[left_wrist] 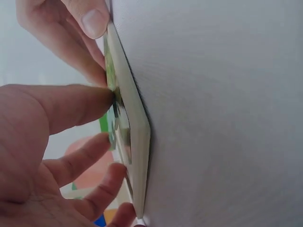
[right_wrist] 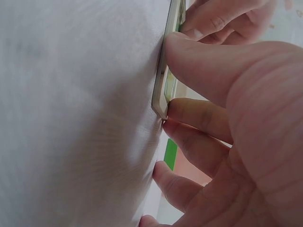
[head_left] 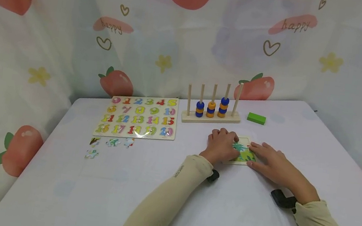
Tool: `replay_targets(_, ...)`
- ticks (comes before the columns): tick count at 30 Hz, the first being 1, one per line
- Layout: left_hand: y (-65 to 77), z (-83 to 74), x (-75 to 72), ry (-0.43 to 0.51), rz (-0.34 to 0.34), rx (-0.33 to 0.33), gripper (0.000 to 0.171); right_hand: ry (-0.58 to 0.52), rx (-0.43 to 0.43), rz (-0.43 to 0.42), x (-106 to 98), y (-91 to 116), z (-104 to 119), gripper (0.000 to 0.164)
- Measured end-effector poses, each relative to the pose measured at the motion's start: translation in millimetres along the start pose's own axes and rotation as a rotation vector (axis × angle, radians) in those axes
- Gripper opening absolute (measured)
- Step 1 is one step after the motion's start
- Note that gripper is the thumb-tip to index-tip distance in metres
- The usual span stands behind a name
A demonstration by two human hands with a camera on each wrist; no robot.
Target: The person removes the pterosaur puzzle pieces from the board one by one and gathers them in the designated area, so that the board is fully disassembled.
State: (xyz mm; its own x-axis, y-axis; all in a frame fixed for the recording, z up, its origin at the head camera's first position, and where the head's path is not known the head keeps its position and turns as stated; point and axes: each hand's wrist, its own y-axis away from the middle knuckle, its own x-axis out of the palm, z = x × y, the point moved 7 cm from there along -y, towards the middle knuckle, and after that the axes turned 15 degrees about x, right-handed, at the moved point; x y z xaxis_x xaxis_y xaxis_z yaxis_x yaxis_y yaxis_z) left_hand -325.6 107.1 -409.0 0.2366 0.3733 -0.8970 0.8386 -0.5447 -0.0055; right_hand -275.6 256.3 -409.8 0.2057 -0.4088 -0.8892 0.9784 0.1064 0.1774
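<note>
A small wooden jigsaw puzzle board (head_left: 243,162) with a green and teal picture lies flat on the table between the two hands. My left hand (head_left: 220,146) reaches over its left side. In the left wrist view, its thumb and index finger pinch a puzzle piece (left_wrist: 112,130), tilted at the board's surface; the other fingers rest near the board's edge. My right hand (head_left: 272,165) holds the board's right side, thumb at the near edge (right_wrist: 161,87) and index finger at the far corner. Part of the picture is hidden under the left hand.
Several loose puzzle pieces (head_left: 113,142) lie at the left, below a number board (head_left: 137,116). A wooden peg stand (head_left: 210,119) with blue and orange beads stands behind the hands. A green block (head_left: 256,118) lies at the back right. Patterned cloth (head_left: 190,45) hangs behind the table.
</note>
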Motion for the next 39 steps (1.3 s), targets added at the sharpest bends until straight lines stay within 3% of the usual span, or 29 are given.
replay_targets(8, -1.5, 7.5, -5.5, 0.199, -0.108, -0.060, 0.024, 0.002, -0.021, -0.006, -0.4, -0.9, 3.2, 0.068)
replay_targets(23, -2.8, 25.9, -10.9, 0.419, -0.210, -0.125, 0.010, 0.011, -0.023, -0.003, 1.1, -2.8, 7.3, 0.068)
replay_targets(27, -0.5, 28.9, -14.3, 0.513, -0.268, -0.161, 0.009, 0.011, -0.013, 0.005, 1.1, -3.1, 7.9, 0.068)
replay_targets(31, 1.8, 29.4, -15.1, 0.625, -0.298, -0.133, 0.008, 0.019, -0.005, 0.007, 0.8, -2.9, 6.4, 0.068)
replay_targets(39, 11.2, 35.5, -16.6, 0.740, -0.249, -0.074, 0.010, 0.016, 0.003, 0.007, 0.5, -0.7, 1.2, 0.070)
